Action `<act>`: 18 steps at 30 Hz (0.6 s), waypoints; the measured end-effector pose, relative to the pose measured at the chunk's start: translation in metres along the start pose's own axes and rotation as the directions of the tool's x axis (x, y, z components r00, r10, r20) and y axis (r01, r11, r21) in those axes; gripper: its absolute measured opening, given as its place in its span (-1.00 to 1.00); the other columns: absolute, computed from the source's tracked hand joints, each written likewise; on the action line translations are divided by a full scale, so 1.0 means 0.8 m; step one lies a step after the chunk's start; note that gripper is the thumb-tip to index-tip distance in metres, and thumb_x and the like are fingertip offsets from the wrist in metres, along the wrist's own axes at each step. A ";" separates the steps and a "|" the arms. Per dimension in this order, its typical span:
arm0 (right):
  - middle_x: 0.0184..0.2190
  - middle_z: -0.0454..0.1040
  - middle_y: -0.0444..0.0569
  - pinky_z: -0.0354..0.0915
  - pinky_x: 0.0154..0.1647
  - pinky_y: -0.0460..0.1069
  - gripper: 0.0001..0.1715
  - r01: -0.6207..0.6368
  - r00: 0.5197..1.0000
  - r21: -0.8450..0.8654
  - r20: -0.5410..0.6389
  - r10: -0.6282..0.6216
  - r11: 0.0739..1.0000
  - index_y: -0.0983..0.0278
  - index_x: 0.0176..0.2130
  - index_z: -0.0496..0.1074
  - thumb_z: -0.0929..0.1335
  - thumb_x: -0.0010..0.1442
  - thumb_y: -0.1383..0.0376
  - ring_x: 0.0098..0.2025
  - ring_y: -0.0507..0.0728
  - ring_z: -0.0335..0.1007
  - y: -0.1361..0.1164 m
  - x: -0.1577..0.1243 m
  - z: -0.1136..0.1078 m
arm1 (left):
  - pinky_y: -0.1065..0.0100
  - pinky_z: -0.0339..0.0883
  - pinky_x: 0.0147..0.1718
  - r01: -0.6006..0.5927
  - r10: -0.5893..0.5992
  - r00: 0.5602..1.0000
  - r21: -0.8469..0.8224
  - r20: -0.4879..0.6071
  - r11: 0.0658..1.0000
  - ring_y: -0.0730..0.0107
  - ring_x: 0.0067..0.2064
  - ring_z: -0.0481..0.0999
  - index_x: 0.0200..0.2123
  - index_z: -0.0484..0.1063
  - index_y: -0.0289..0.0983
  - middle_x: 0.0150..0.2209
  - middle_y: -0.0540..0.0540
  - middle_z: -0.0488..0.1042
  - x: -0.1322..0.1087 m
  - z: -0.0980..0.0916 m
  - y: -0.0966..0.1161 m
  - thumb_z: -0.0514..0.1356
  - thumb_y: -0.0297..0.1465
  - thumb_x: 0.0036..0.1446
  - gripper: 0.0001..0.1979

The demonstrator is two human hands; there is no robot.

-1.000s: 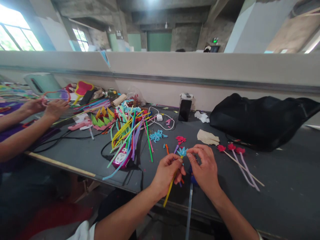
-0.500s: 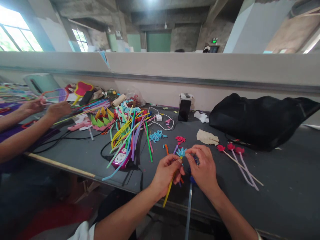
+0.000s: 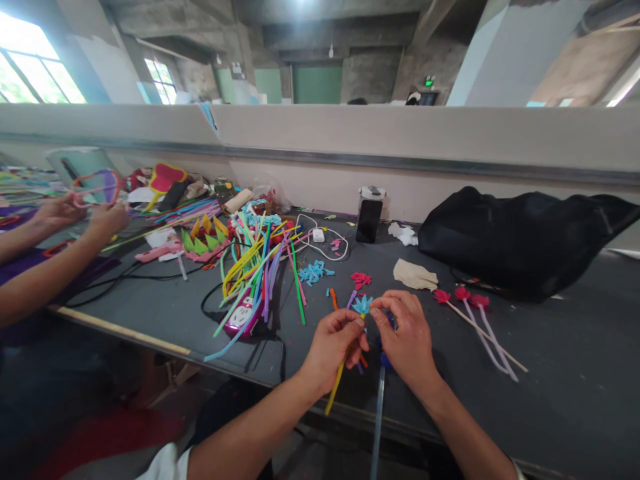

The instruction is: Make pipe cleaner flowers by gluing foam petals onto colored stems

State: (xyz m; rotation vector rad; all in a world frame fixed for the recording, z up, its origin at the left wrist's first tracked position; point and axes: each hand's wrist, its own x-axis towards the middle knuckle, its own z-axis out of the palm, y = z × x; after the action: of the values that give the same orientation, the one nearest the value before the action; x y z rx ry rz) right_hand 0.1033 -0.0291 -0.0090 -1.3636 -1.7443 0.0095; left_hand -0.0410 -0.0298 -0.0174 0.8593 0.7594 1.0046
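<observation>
My left hand pinched the yellow stem between thumb and forefinger, just below the blue flower head, which sat above the dark tabletop between my two hands. The thumb and forefinger of my right hand came together at its right edge; whether they gripped a tip could not be told. Good practice, in my judgement, was a firm hold close under the head and a light touch at its tips, lest any work loose. Behind, the clear plastic bag showed something reddish; the black bag hid any contents.
</observation>
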 end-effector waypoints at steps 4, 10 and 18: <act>-0.27 0.40 0.00 0.22 -0.11 0.12 -0.85 0.009 1.000 -0.013 0.007 -0.009 1.000 0.23 -0.31 0.43 0.28 0.23 0.26 -0.16 0.19 0.28 0.001 0.001 -0.001 | 0.55 -0.05 -0.80 -0.001 0.001 1.000 0.022 -0.006 1.000 0.63 -0.77 0.18 -0.42 0.32 -0.29 -0.65 0.04 0.42 0.000 0.001 0.001 0.24 -0.28 0.03 -0.79; -0.28 0.39 -0.01 0.22 -0.12 0.12 -0.87 0.050 0.999 -0.041 0.020 -0.049 0.998 0.23 -0.32 0.42 0.28 0.22 0.29 -0.18 0.18 0.27 0.004 0.002 -0.002 | 0.55 -0.04 -0.80 0.002 0.000 1.000 0.057 -0.029 0.998 0.63 -0.76 0.19 -0.42 0.32 -0.29 -0.65 0.05 0.41 -0.001 0.003 0.003 0.25 -0.27 0.01 -0.78; -0.28 0.39 -0.01 0.23 -0.12 0.13 -0.86 0.034 0.999 -0.058 0.041 -0.032 0.998 0.22 -0.32 0.44 0.28 0.22 0.28 -0.18 0.19 0.28 0.004 0.002 -0.003 | 0.54 -0.06 -0.80 0.001 0.000 1.000 0.042 -0.029 0.999 0.64 -0.77 0.17 -0.42 0.31 -0.28 -0.65 0.06 0.41 0.000 0.002 0.002 0.26 -0.23 0.00 -0.75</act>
State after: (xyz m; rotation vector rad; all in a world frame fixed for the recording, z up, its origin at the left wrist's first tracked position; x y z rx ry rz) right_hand 0.1074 -0.0278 -0.0087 -1.3847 -1.8135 -0.0327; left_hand -0.0404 -0.0300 -0.0148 0.8819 0.8078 1.0061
